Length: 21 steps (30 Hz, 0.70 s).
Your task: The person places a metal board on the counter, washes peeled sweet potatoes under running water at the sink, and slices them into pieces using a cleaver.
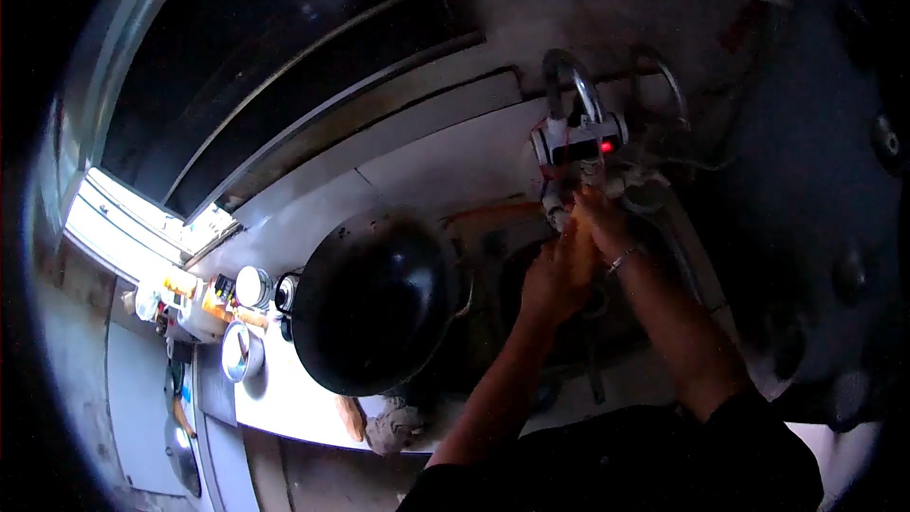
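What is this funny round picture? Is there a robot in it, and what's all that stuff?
No robot here! It's a person working with two bare hands. There's just one picture, from a camera worn on the person's head, looking forward and down.

The left hand and the right hand are close together below a curved metal tap. A bracelet is on the right wrist. Something orange-looking shows between the hands, but it's too dark to tell whether it's a held thing or just lit fingers.

Beside the hands is a big, dark, round pan. On the bright white counter there's a small bowl with a utensil in it, and a grey, crumpled bundle, maybe a cloth.
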### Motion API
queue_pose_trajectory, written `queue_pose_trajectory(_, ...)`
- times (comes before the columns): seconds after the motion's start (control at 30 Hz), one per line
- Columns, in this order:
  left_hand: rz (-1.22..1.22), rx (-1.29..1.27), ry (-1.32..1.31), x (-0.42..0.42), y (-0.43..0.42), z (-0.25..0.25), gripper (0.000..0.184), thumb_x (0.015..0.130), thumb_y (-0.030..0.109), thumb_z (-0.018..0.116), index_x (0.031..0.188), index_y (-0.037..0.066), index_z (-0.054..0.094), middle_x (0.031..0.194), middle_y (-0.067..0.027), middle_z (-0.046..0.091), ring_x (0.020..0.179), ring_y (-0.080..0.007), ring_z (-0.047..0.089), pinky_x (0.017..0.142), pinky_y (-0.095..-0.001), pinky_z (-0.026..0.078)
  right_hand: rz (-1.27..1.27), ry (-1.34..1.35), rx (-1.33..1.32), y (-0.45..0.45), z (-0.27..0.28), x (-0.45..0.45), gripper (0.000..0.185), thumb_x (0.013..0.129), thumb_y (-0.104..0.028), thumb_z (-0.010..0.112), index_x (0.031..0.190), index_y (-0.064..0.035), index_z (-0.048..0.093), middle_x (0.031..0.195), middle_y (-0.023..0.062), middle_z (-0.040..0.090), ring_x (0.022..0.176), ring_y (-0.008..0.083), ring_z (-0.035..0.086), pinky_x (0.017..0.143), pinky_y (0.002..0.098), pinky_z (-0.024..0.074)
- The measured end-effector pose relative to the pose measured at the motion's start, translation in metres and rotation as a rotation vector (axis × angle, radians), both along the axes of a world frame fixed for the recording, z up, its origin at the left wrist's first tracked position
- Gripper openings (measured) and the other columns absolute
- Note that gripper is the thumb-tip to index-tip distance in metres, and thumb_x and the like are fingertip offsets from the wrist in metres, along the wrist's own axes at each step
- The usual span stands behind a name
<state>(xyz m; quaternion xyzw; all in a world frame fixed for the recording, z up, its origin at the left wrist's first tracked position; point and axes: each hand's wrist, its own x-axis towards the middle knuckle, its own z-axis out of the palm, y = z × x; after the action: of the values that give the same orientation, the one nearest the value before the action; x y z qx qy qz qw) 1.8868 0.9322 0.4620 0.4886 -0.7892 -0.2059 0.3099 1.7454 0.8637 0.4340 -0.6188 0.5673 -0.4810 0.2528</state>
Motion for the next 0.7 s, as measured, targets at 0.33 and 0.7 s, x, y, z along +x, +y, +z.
queue_pose_trajectory(0.33,-0.010,0.143,-0.065,0.043,0.029,-0.031,0.084,0.064,0.024,0.069,0.137,0.016,0.030,0.116,-0.0207,0.051,0.104,-0.0372,0.052,0.085,-0.0432,0.044,0.378,-0.936,0.543,-0.007,-0.092,-0.042,0.035,0.088,-0.037,0.053,0.109,-0.0093,0.057,0.100,0.0028,0.060,0.093,0.0140,0.056,0.082,0.0309,0.0451)
queue_pose_trajectory(0.7,0.104,0.297,-0.030,0.135,0.134,-0.005,0.078,0.066,0.023,0.066,0.136,0.017,0.032,0.111,-0.0209,0.055,0.099,-0.0382,0.054,0.082,-0.0433,0.044,0.400,-0.202,0.666,0.036,-0.074,0.003,0.037,0.084,-0.028,0.055,0.114,-0.0077,0.057,0.103,0.0058,0.062,0.096,0.0198,0.056,0.089,0.0364,0.0419)
